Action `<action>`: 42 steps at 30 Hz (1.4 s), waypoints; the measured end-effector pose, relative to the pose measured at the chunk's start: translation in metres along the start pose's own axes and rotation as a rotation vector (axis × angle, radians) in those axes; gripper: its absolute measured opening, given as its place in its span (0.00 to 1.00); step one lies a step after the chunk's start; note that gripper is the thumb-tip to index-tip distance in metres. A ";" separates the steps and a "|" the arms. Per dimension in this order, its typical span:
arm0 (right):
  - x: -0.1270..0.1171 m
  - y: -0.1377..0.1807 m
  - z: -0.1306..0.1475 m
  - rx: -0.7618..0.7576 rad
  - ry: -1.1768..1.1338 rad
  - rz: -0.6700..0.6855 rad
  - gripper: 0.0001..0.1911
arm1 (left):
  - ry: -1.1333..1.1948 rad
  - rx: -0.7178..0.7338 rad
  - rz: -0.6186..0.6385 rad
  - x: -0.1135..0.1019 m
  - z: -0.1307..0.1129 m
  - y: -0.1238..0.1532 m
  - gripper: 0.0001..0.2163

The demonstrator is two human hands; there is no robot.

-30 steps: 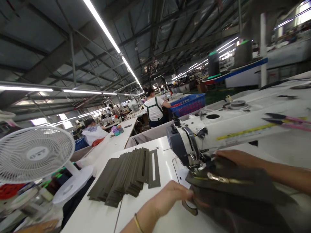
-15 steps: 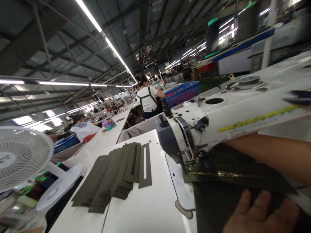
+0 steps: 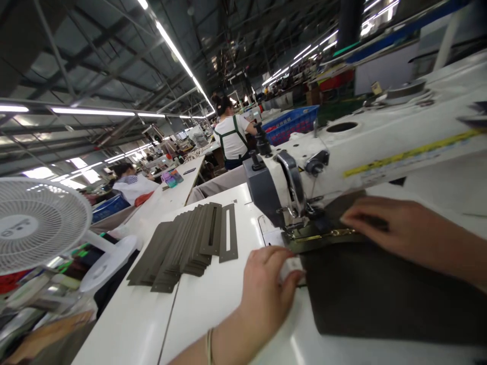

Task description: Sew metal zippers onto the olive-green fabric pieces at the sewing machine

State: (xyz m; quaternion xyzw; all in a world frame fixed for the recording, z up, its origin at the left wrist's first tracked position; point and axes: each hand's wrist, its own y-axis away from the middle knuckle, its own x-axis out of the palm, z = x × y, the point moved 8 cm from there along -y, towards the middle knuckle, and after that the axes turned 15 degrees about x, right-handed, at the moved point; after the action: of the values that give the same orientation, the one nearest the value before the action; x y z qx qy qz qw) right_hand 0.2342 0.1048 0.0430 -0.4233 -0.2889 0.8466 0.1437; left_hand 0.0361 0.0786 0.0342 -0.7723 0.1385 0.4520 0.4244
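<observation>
Under the presser foot of the white sewing machine (image 3: 380, 147) lies a dark olive panel (image 3: 380, 294), with a gold-toothed zipper (image 3: 317, 237) along its upper edge. My right hand (image 3: 391, 225) has thumb and fingers pinched together on the panel beside the zipper, right of the needle. At the panel's left edge, close to the presser foot, is my left hand (image 3: 268, 284). Its thumb and forefinger are apart, their tips near or touching the panel's edge. The tips of its other fingers are hidden.
Left of the machine, a fanned stack of slotted olive strips (image 3: 182, 248) lies on the white table (image 3: 213, 314). A white fan (image 3: 41, 223) stands at far left. Ahead, a person in a white shirt (image 3: 233, 139) sits near a blue crate (image 3: 292, 124); another person (image 3: 131, 185) is further left.
My left hand has moved from the panel at lower right to its left edge by the presser foot. My right hand, hidden before, now shows pinching the panel beside the zipper. The view has shifted.
</observation>
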 end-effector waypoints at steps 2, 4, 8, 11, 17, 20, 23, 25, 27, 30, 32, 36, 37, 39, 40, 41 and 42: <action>0.012 0.021 0.033 -0.187 0.022 0.055 0.15 | -0.075 0.085 0.033 0.006 0.011 0.000 0.11; 0.024 0.037 0.057 -0.331 0.089 0.028 0.15 | -0.079 0.138 0.039 0.016 0.017 -0.004 0.07; 0.054 0.039 0.060 -0.396 0.155 0.074 0.19 | -0.087 0.159 0.005 0.025 0.016 -0.009 0.06; 0.064 0.030 0.049 -0.382 0.114 0.163 0.18 | -0.109 0.165 0.026 0.028 0.013 -0.008 0.07; 0.063 0.025 0.054 -0.331 0.153 0.189 0.16 | -0.120 0.243 0.044 0.030 0.012 -0.009 0.07; 0.061 0.025 0.060 -0.316 0.170 0.171 0.16 | -0.116 0.293 0.031 0.027 0.010 -0.011 0.08; 0.059 0.024 0.062 -0.308 0.191 0.150 0.17 | -0.117 0.310 0.017 0.025 0.009 -0.012 0.09; 0.059 0.024 0.063 -0.316 0.207 0.154 0.17 | -0.124 0.301 0.019 0.026 0.010 -0.011 0.09; 0.059 0.025 0.063 -0.322 0.221 0.151 0.17 | -0.136 0.296 0.027 0.027 0.010 -0.011 0.09; 0.059 0.025 0.060 -0.327 0.221 0.133 0.16 | -0.147 0.311 0.023 0.027 0.007 -0.012 0.10; 0.060 0.026 0.058 -0.334 0.210 0.127 0.17 | -0.153 0.316 0.020 0.026 0.007 -0.013 0.09; 0.065 0.024 0.053 -0.328 0.182 0.135 0.17 | -0.158 0.279 0.078 0.031 0.011 -0.015 0.07; 0.065 0.023 0.052 -0.322 0.176 0.131 0.17 | -0.157 0.270 0.087 0.031 0.013 -0.016 0.07; 0.066 0.022 0.051 -0.319 0.167 0.124 0.16 | -0.155 0.263 0.084 0.032 0.015 -0.016 0.06; 0.065 0.021 0.052 -0.320 0.165 0.121 0.15 | -0.155 0.266 0.078 0.032 0.016 -0.017 0.06; 0.065 0.021 0.052 -0.322 0.166 0.123 0.15 | -0.155 0.269 0.075 0.033 0.017 -0.017 0.07; 0.066 0.020 0.052 -0.324 0.168 0.129 0.15 | -0.155 0.270 0.073 0.034 0.018 -0.017 0.07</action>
State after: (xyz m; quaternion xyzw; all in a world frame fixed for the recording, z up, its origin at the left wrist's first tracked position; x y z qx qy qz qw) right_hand 0.1532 0.1018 0.0138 -0.5275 -0.3809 0.7581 0.0427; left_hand 0.0544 0.1082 0.0111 -0.6655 0.1925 0.5027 0.5171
